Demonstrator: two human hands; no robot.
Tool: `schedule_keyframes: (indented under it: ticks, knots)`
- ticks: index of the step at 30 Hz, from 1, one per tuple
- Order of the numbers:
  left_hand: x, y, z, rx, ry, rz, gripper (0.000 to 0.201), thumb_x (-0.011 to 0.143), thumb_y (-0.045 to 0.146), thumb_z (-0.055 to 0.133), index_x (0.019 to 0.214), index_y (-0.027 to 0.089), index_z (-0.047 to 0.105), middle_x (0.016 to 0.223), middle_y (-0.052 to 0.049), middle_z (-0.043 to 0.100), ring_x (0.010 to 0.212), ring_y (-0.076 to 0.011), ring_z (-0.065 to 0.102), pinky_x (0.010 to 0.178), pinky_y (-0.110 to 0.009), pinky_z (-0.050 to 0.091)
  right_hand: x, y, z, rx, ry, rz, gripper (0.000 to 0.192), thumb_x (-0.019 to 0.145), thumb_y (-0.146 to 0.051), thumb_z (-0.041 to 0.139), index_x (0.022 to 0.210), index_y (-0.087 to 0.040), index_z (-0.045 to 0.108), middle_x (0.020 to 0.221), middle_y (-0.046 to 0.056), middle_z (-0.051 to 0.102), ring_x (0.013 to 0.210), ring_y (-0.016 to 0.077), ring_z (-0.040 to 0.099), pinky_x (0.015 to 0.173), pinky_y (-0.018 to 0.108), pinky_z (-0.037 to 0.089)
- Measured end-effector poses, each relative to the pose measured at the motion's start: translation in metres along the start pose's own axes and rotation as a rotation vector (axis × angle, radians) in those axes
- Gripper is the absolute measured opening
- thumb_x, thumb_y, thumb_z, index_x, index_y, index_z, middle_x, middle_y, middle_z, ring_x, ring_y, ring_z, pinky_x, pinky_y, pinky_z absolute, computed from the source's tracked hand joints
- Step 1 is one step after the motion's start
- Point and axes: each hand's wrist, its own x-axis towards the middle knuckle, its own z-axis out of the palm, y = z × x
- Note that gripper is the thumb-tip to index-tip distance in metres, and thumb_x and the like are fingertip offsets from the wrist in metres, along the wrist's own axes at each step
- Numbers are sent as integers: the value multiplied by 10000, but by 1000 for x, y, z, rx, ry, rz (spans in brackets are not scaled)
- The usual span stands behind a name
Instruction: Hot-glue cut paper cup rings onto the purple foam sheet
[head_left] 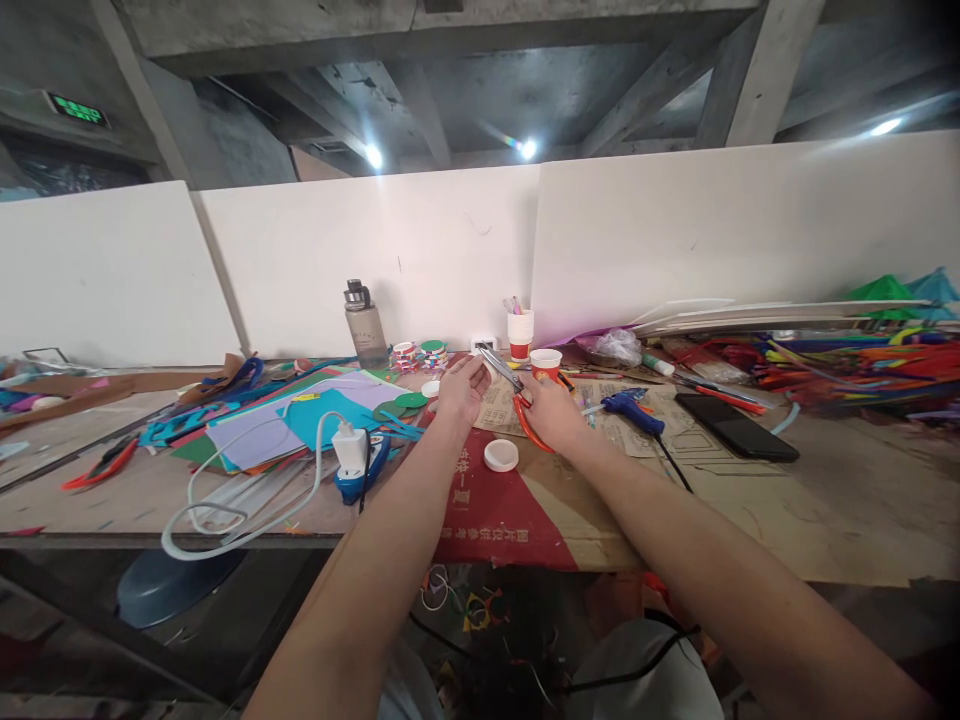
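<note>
My right hand (pixel 550 412) grips a pair of scissors (pixel 507 378) by their orange handles, with the metal blades pointing up and left toward my left hand. My left hand (pixel 463 388) is held palm-up with fingers loosely curled, right beside the blade tips; I cannot tell whether it holds anything small. Both hands hover over a brown cardboard sheet (pixel 600 480) with a red printed patch. A white round lid (pixel 501 455) lies just below the hands.
Coloured paper sheets (pixel 300 420), a white charger with cable (pixel 349 450), a blue glue gun (pixel 634 408), a black phone (pixel 736 427), a grey bottle (pixel 365 327), paper cups (pixel 545 362), tape rolls (pixel 420 353) and a pile of coloured sticks (pixel 862 370) crowd the table. White panels stand behind.
</note>
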Motion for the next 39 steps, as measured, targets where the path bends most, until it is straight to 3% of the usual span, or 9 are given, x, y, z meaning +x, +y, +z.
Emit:
schedule_keyframes:
  ticks: [11,21,29,39]
  knots:
    - [4,5,-1,22,108,-94,148,847,83,607,716,142,640,577,8,643,483,-58,580,521,-150,460,-1,-3,3,35,-7,-32,411,931,-270,434,1331,-223,516,1145,137,642,1001,248,628,824,328,476]
    - [-7,-7,4,56,64,-37,130,826,47,591,750,137,643,610,7,669,537,-69,619,587,-171,493,-2,0,4,42,24,0,444,946,-319,423,1378,-225,459,1159,157,578,995,264,630,826,355,477]
    - [-3,-7,0,78,29,-20,71,767,82,679,750,141,644,647,7,683,552,-66,624,581,-162,481,-2,-1,5,20,21,-2,453,946,-290,419,1393,-224,449,1155,152,591,989,261,637,814,344,479]
    - [2,-7,-4,90,-4,14,137,716,128,750,767,152,626,656,16,676,551,-70,621,584,-173,490,0,-1,3,-13,4,0,448,938,-261,407,1377,-205,472,1188,160,616,1003,273,637,812,357,481]
